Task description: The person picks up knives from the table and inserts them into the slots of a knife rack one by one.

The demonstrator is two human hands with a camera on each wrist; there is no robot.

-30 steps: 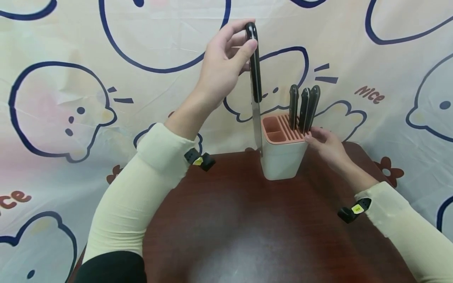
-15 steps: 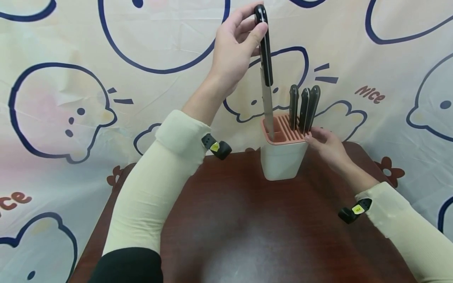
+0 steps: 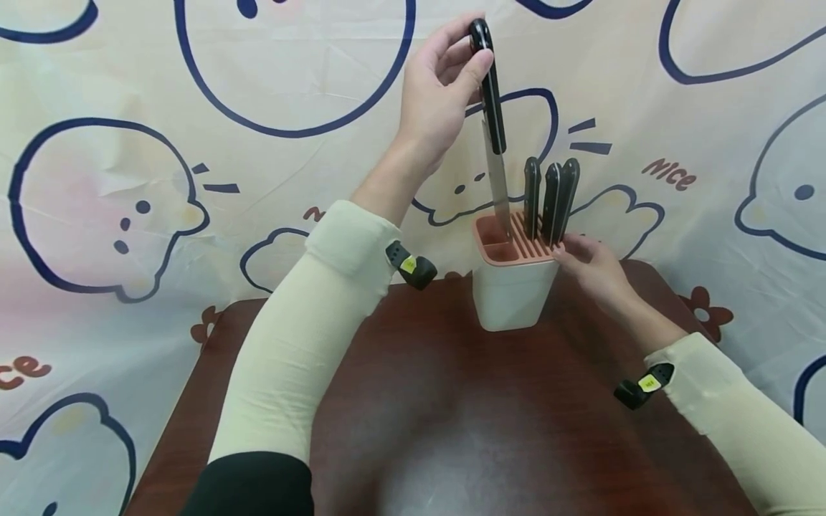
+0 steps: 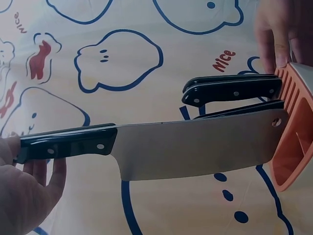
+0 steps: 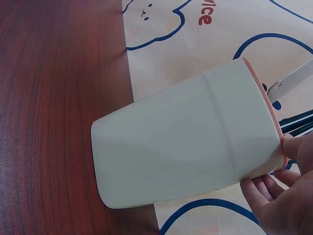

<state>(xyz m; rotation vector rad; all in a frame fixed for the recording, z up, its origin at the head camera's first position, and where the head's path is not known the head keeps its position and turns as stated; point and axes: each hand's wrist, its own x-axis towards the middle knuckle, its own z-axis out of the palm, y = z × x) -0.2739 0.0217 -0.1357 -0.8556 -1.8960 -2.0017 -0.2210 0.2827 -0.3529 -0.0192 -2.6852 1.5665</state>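
My left hand (image 3: 434,100) grips the black handle of a cleaver (image 4: 195,149), its broad steel blade pointing down. In the head view the blade's lower end is right at the slotted part of the knife holder (image 3: 513,295), beside the divided compartments. This holder has a pale body and an orange top. Its rim at the right is held by my right hand (image 3: 596,272); the right wrist view shows the thumb on the rim and the fingers against the side wall. Several black-handled knives (image 3: 531,193) stand in slots, their blades hidden inside.
The holder stands near the far edge of a dark reddish-brown table (image 3: 464,401). Close behind it hangs a cartoon-printed cloth (image 3: 310,172). Two square open compartments (image 3: 497,240) take up the left part of the holder's top.
My left hand has carried the cleaver rightward, from beside the holder to above its compartments and then over to the slots. It rose, then dropped slightly. My right hand stays on the holder.
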